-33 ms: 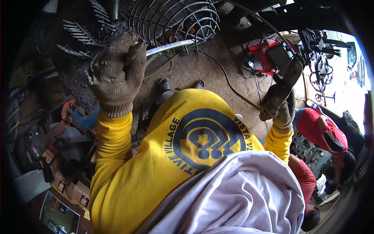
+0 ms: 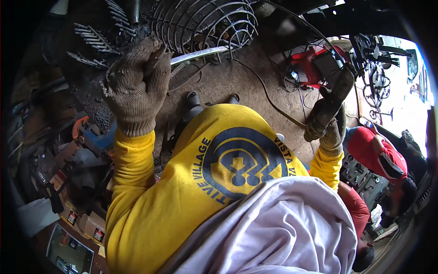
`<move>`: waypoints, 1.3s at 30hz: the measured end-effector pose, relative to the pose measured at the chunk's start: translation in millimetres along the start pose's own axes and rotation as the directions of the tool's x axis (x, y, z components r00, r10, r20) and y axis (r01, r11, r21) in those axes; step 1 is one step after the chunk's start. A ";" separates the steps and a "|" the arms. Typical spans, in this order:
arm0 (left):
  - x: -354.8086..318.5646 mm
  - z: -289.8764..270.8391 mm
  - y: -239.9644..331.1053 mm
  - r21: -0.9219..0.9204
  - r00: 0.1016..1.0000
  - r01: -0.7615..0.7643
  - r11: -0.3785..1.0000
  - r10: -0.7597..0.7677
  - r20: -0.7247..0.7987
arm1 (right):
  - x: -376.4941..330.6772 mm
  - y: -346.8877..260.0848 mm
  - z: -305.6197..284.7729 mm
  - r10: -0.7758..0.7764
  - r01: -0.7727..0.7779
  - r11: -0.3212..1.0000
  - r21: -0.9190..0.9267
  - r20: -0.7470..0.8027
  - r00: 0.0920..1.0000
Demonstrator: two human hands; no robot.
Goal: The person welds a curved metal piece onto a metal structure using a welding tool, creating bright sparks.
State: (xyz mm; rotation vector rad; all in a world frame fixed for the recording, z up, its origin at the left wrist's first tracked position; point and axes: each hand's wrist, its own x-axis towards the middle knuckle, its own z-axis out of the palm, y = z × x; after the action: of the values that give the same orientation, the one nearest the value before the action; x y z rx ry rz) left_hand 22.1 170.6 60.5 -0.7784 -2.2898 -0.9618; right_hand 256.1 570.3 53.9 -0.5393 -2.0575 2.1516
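My left hand, in a dirty knitted glove, is closed in a fist at the upper left. From its right side a pale, slightly curved metal bar runs to a dark round wire grille, seeming to touch its lower edge. My right hand, also gloved, is wrapped round a worn grey tool that looks like a welding electrode holder. A thin, long rod curves up and left from the tool's head. A cable runs from below this hand across the floor.
Several ribbed metal pieces lie beyond my left hand. A red machine with cables stands on the floor at the right. Another person in a red shirt is close on my right. Boxes and tools crowd the left.
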 end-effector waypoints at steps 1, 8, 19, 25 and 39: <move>-0.2 1.1 -2.1 -0.006 0.999 -0.036 0.999 0.036 -0.025 | 0.4 0.9 -0.9 0.004 -0.004 1.000 0.003 0.003 1.000; -5.9 7.7 -13.7 -0.104 0.998 0.020 0.994 -0.026 -0.055 | 2.8 2.6 -2.2 0.003 -0.002 0.999 0.045 -0.005 1.000; -5.0 1.7 -8.9 -0.139 0.989 0.141 0.980 -0.133 0.060 | 0.2 11.2 -5.8 -0.016 0.016 1.000 0.026 -0.004 1.000; -7.3 6.4 -13.9 -0.244 0.984 0.175 0.954 -0.167 0.056 | -2.5 12.7 -11.6 0.005 -0.006 1.000 0.022 0.015 1.000; -12.3 10.2 -27.3 -0.267 0.998 0.061 0.962 -0.056 0.029 | -7.1 -26.1 -7.4 0.060 -0.051 0.986 -0.158 0.052 0.997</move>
State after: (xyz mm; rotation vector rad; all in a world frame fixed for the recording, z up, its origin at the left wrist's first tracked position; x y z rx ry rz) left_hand 9.6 158.8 34.0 -0.8365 -2.2381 -1.3167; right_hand 261.0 576.8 80.7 -0.5651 -2.2823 2.0689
